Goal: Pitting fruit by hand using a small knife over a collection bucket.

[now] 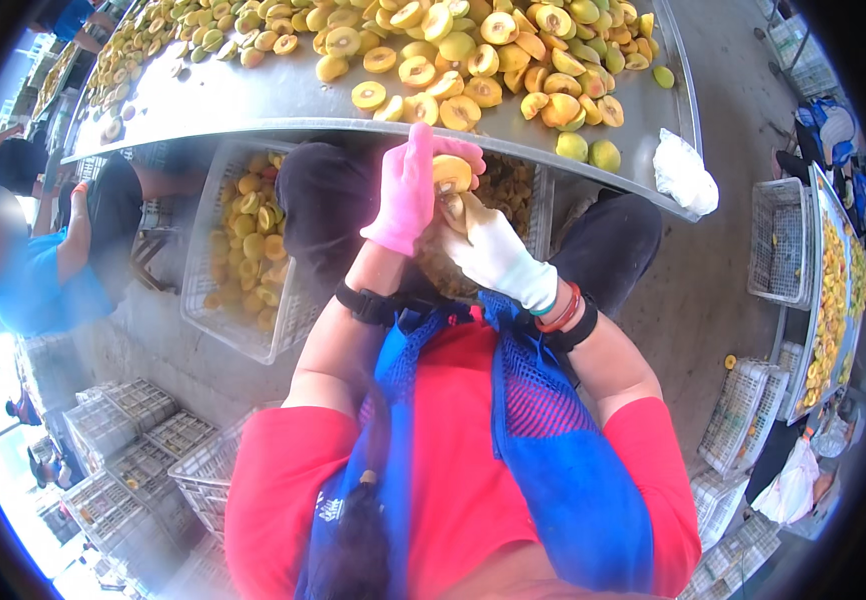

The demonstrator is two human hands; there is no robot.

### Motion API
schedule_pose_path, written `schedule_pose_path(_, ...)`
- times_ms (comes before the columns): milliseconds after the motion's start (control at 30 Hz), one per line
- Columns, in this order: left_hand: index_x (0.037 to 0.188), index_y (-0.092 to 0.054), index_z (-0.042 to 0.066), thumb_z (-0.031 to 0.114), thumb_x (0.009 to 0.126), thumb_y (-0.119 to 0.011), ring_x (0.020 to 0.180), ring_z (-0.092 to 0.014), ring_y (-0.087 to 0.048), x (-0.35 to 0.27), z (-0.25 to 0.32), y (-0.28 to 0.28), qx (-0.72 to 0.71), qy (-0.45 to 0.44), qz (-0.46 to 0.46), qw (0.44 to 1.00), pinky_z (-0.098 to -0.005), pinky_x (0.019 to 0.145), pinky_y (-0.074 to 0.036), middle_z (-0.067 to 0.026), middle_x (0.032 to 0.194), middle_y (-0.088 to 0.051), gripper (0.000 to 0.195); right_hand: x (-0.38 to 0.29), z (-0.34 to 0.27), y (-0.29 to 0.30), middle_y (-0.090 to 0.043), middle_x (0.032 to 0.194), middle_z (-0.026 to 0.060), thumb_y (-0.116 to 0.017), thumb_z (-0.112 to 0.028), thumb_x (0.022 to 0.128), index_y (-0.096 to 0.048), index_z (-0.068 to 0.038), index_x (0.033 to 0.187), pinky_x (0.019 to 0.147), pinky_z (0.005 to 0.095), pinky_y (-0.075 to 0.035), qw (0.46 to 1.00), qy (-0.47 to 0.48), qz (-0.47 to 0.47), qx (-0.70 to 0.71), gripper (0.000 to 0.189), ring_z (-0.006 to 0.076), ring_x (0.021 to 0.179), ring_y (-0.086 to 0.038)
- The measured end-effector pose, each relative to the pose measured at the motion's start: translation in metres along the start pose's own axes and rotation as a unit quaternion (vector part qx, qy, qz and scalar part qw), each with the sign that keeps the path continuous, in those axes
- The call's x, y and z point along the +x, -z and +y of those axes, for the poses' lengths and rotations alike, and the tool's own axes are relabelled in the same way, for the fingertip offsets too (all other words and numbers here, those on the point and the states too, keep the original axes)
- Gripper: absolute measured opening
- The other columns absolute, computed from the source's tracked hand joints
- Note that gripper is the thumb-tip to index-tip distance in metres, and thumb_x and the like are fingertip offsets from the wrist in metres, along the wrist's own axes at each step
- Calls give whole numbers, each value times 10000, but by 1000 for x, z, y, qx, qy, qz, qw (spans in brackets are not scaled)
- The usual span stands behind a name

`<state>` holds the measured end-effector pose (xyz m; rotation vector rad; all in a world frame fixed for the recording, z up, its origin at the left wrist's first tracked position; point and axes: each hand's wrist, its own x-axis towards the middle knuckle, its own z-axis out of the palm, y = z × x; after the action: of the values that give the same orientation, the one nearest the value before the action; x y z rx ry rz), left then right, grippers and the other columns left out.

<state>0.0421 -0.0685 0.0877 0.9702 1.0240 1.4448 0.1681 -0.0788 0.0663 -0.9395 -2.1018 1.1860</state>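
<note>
My left hand [412, 187], in a pink glove, holds a halved yellow-orange fruit [451, 174], which looks like a peach or apricot, just in front of the table's near edge. Close against the fruit is my right hand [489, 244], in a white glove with stained fingertips. Its fingers are curled around something small, perhaps a tool, that I cannot make out. Beyond both hands, many fruit halves [459, 112] lie piled on the metal table [253, 105], some cut side up with the stone showing. Two greenish fruits [604, 155] sit near its front edge.
A white plastic crate [196, 300] of fruit halves stands left of my knees; another container of fruit pieces is below my hands. A crumpled white plastic bag [684, 172] lies on the table's right corner. Another person [50, 262] sits at left. Stacked crates [121, 420] stand behind them.
</note>
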Motion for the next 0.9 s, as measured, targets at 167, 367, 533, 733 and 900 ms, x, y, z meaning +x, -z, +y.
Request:
schedule_pose_path(167, 778, -594, -56, 378, 892, -285, 617, -159, -574, 3, 3, 13, -7, -1, -79, 997, -248, 583, -455, -124, 722, -605, 545, -1, -18, 18, -532, 789, 126, -498, -87, 787, -460, -17, 915, 552, 293, -418, 881, -235, -142, 385, 151, 246, 668, -529)
schedule_pose_path(367, 772, -597, -42, 299, 870, -343, 682, -160, -583, -1, 3, 15, 68, -20, -150, 986, -258, 648, -460, -120, 759, -617, 436, -5, -10, 16, -511, 796, 34, -491, -93, 795, -463, -20, 943, 640, 273, -413, 970, -95, -157, 158, 167, 139, 702, -484)
schedule_pose_path(533, 778, -607, -22, 211, 847, -391, 713, -147, -579, -6, 7, 12, 156, -69, -166, 971, -257, 671, -456, -89, 758, -616, 325, -4, -18, 25, -509, 815, 31, -493, -88, 787, -463, -18, 947, 651, 270, -413, 898, -215, -237, 303, 178, 125, 730, -482)
schedule_pose_path(733, 805, -616, 5, 109, 774, -531, 676, -166, -573, -1, -4, 9, 250, -188, -205, 927, -272, 611, -461, -89, 742, -599, 137, -12, 5, 22, -520, 859, 67, -466, -87, 791, -471, -25, 958, 689, 307, -405, 968, 120, -206, -76, 178, 209, 765, -503)
schedule_pose_path(900, 793, -609, 2, 168, 788, -520, 646, -183, -578, -13, -7, 8, 220, -166, -174, 945, -280, 586, -465, -92, 733, -601, 188, -9, 7, 23, -517, 857, 79, -489, -65, 714, -468, -12, 964, 666, 318, -418, 900, 293, -253, -200, 256, 232, 737, -511)
